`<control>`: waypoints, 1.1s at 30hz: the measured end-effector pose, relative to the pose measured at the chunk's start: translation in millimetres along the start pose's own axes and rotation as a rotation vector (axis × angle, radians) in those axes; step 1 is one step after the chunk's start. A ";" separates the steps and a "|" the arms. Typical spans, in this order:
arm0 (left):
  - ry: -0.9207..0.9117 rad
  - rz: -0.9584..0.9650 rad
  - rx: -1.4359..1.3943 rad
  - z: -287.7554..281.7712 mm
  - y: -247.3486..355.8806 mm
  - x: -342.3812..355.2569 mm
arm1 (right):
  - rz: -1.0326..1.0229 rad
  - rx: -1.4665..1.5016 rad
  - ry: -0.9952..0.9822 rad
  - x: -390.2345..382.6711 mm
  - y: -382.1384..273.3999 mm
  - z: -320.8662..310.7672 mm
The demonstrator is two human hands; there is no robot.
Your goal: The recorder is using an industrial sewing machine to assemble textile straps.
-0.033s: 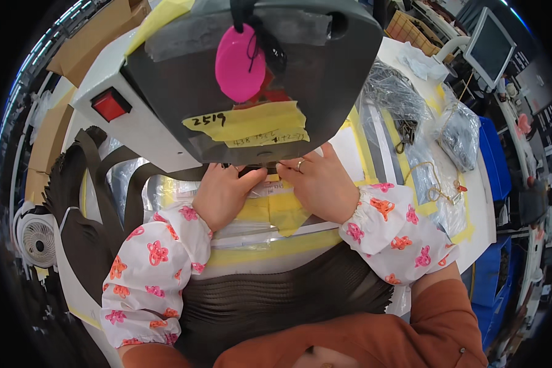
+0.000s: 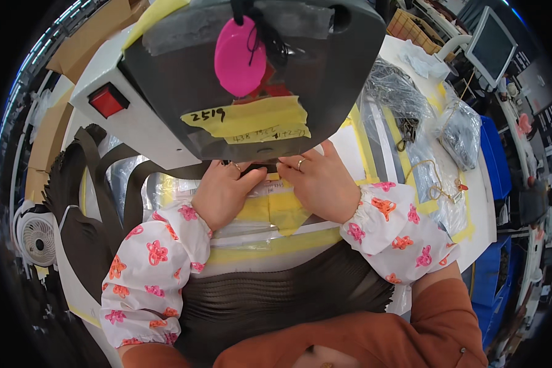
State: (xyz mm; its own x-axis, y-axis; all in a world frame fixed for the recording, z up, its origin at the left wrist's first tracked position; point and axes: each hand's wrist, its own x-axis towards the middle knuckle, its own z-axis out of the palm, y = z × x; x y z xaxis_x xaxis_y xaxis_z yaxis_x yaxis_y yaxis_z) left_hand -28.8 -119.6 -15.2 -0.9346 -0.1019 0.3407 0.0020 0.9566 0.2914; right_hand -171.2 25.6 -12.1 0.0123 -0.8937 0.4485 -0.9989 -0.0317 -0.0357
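My left hand (image 2: 224, 193) and my right hand (image 2: 319, 184), both in floral sleeve covers, are under the front of a dark grey machine head (image 2: 325, 73) with a white side housing (image 2: 147, 116). The fingers of each are bent at a dark brown strip (image 2: 172, 168), which runs in from the left; the fingertips are partly hidden. Beneath them is a board covered with yellow tape (image 2: 288, 214) and clear film. Pleated dark fabric (image 2: 276, 282) lies between my forearms. A pink oval tag (image 2: 239, 55) hangs on the machine's face.
More dark strips (image 2: 73, 202) pile at the left beside a small fan (image 2: 40, 242) and cardboard (image 2: 49, 141). Bagged items (image 2: 457, 141) and cord lie on the table's right, near blue bins (image 2: 490, 159), a yellow crate (image 2: 411, 27) and a monitor (image 2: 490, 46).
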 end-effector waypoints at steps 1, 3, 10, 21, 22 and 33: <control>0.022 0.112 0.038 -1.8 0.8 -1.2 | -0.007 0.009 -0.023 -2.0 -1.0 0.5; -0.013 0.192 0.147 -6.7 1.5 -2.9 | -0.019 0.014 -0.046 -3.2 -2.3 1.4; -0.034 0.231 0.240 -6.1 1.5 -1.8 | -0.020 0.014 0.007 -2.6 -3.3 1.1; 0.049 0.163 0.025 0.4 -9.0 -3.7 | 0.020 0.022 -0.055 0.3 0.0 -1.2; 0.050 0.114 -0.013 1.2 -10.8 -3.1 | 0.038 0.033 -0.088 1.6 1.6 -1.2; 0.022 -0.078 0.098 10.9 -28.9 -0.3 | 0.077 0.044 -0.221 17.3 15.5 -5.7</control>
State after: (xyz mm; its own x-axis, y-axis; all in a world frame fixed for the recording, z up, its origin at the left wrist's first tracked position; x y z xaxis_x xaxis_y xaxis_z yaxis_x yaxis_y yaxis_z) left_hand -32.5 -144.2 -33.5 -0.9226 -0.1815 0.3404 -0.1058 0.9676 0.2293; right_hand -186.7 12.2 0.3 -0.0491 -0.9703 0.2367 -0.9943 0.0251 -0.1036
